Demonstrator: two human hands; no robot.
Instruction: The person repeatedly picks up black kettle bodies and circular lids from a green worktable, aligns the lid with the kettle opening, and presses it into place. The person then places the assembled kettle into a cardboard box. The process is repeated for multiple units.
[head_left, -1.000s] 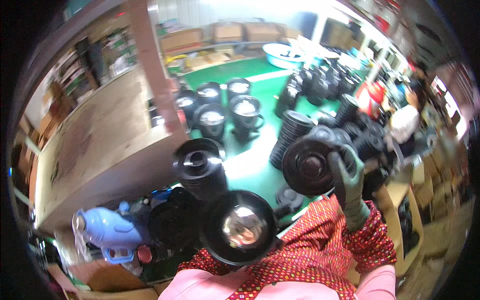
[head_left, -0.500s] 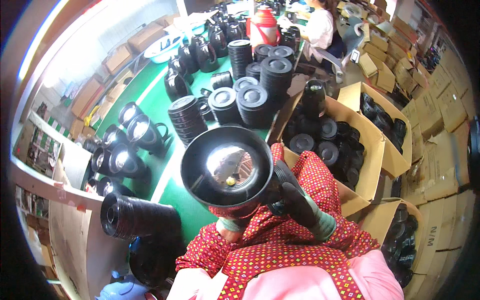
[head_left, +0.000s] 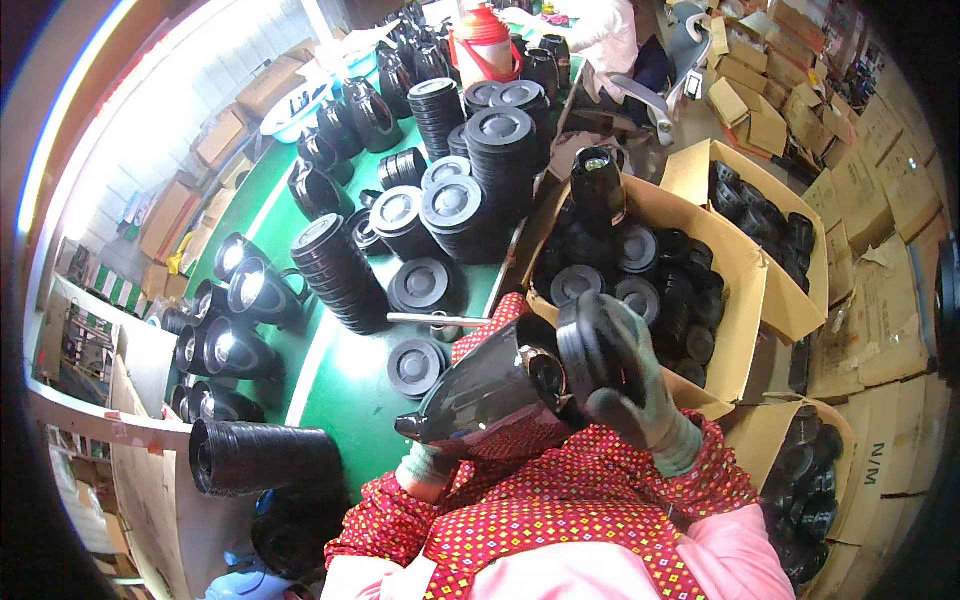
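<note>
A glossy black jug body (head_left: 485, 395) lies tilted across my lap, spout to the left and its round end opening to the right. My left hand (head_left: 432, 463) holds it from below and behind; the jug hides the fingers, and only the grey-green glove cuff and wrist show clearly. Wearing a grey and black glove, my right hand (head_left: 640, 395) grips a black round ribbed cap (head_left: 592, 345), thumb in front and fingers over the top. The cap is right beside the jug's end; I cannot tell whether they touch. Slight motion blurs the cap.
Stacked black round caps (head_left: 455, 205) stand on the green table (head_left: 330, 385), with black jugs (head_left: 250, 290) at left. A cardboard box (head_left: 745, 300) of black parts is at right. A red and white flask (head_left: 485, 45) stands far back, near another person (head_left: 605, 35).
The jug has turned from its wide mouth facing up to lying sideways, spout left. My right hand has risen and now holds the round cap at the jug's end. The view has shifted slightly.
</note>
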